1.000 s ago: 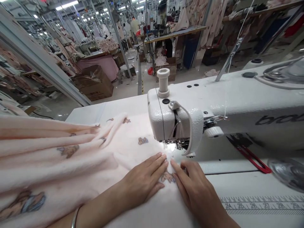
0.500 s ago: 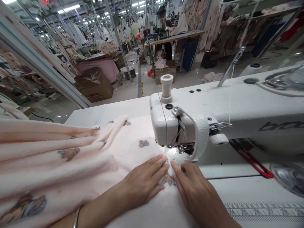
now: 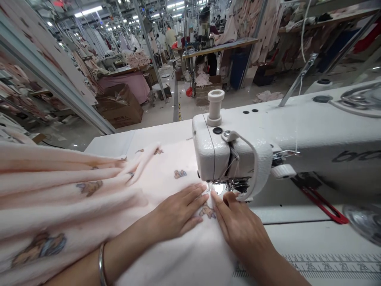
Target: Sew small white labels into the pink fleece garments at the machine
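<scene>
Pale pink plush fabric (image 3: 178,250) printed with small bears lies across the sewing machine bed and passes under the presser foot. My left hand (image 3: 178,212) rests flat on it, fingers stretched toward the needle area. At the fabric's right edge, my right hand (image 3: 241,222) has its index finger extended close to the needle, its other fingers curled at the edge. The fingertips of both hands are close together just in front of the foot. Above them is the white sewing machine head (image 3: 214,155), its lamp lighting the cloth. The fingers' undersides are hidden.
A red metal-like loop (image 3: 330,210) lies under the machine arm. A ruler scale (image 3: 327,264) runs along the table's front. Beyond the table stand a cardboard box (image 3: 122,107), other sewing stations and a person (image 3: 204,29) at one of them.
Both hands and the fabric between them have moved slightly forward, toward the needle. The view has shifted a little, so the machine head appears farther right.
</scene>
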The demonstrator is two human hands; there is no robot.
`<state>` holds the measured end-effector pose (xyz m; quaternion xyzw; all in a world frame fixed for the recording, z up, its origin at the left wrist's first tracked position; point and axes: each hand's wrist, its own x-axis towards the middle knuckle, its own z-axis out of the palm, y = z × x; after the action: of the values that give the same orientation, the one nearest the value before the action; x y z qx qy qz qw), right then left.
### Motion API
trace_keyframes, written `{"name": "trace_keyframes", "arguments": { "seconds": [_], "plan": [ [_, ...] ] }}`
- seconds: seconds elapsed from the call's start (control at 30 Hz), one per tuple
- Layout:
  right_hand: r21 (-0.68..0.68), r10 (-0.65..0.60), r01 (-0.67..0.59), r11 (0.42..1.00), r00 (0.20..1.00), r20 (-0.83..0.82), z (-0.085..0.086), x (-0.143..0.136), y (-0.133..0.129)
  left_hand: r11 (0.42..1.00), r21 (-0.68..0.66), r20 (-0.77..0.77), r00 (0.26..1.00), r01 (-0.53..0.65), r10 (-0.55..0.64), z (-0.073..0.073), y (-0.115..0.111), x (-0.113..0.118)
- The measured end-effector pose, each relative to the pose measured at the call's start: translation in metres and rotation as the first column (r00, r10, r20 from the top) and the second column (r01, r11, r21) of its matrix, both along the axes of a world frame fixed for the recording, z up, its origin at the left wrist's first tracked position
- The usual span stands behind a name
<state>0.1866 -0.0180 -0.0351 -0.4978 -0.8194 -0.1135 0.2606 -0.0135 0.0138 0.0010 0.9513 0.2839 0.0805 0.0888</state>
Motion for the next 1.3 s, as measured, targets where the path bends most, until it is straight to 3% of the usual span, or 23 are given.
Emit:
{"name": "trace_keyframes", "arguments": {
  "seconds": [0.23,0.47,0.77,0.93,1.13,1.3],
  "plan": [
    [0.021,-0.018,0.017,1.0,0.999,0.041,0.002,0.002,0.0,0.998,-0.057,-0.006,1.0,-0.012,0.012,0.001,0.003,0.0],
    [0.066,0.012,-0.011,0.998,1.0,-0.021,0.003,0.003,-0.002,0.999,-0.051,-0.023,1.0,-0.009,0.007,0.005,0.004,0.002],
    [-0.002,-0.015,0.015,1.0,1.0,-0.007,0.005,0.002,0.001,0.995,-0.076,0.001,0.998,-0.069,0.069,0.003,0.02,-0.001],
    [-0.042,-0.014,0.013,0.999,1.0,-0.026,0.006,0.005,-0.004,0.997,-0.047,0.054,0.997,-0.055,0.058,0.002,0.019,-0.001],
    [-0.047,0.068,-0.069,0.997,0.998,-0.019,0.005,-0.007,-0.012,0.999,-0.019,0.074,0.996,-0.043,0.045,0.0,0.015,0.001],
    [-0.076,0.084,-0.085,0.993,0.996,-0.022,0.003,-0.027,-0.025,0.976,0.076,0.114,0.975,-0.202,0.193,0.001,0.009,-0.008]
  ]
}}
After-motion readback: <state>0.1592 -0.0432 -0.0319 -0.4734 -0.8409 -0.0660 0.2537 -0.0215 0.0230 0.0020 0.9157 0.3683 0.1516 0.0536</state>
